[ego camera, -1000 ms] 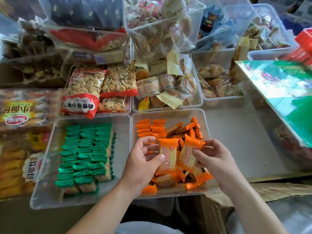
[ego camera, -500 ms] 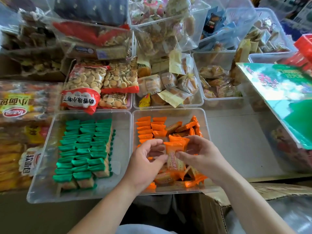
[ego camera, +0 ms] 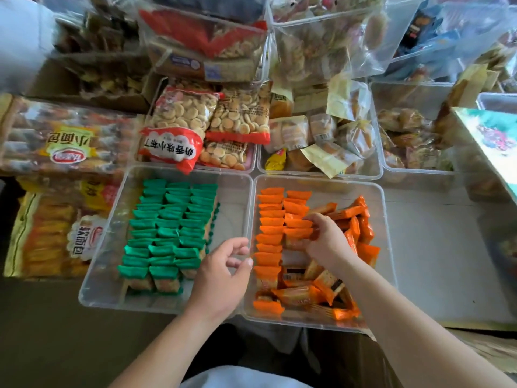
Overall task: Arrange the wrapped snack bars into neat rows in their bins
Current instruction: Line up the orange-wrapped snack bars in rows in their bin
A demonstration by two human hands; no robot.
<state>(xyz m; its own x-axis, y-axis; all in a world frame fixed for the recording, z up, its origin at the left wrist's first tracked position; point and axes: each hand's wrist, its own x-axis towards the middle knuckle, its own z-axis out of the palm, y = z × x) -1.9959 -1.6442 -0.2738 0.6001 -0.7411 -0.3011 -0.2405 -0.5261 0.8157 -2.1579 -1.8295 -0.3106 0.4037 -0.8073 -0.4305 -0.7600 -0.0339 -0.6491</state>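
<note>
Both hands are at the orange bin (ego camera: 389, 247) now. The right hand (ego camera: 328, 239) is down inside it, fingers curled over and pinching an orange bar (ego camera: 297, 233) at the 6 o'clock end of the second column (ego camera: 298, 204). That bar stands on edge like its neighbours, crimped end up, its width running 9 to 3.

The left hand (ego camera: 221, 273) hovers over the wall between the two bins. Its fingers are loosely curled, thumb and forefinger close together, and I can see nothing held in them.

Look at the order so far. The first column (ego camera: 268, 233) hugs the bin's 9 o'clock wall and runs 12 to 6, each bar overlapping the next, and it is the longer one. The second column sits just beside it, starts at the same 12 o'clock end and stops at the right hand.

The rest is a jumble. The loose orange bars (ego camera: 361, 231) at 3 o'clock lean on each other, one with its long axis running from about 8 to 2. More flat bars (ego camera: 299, 295) lie at the 6 o'clock edge, one stretched roughly 9 to 3, others skewed.

At 9 o'clock of the orange bin, the green bin (ego camera: 232, 203) holds green bars (ego camera: 167, 228) in three tidy columns running 12 to 6. Biscuit bags (ego camera: 181, 127) sit beyond at 12.
</note>
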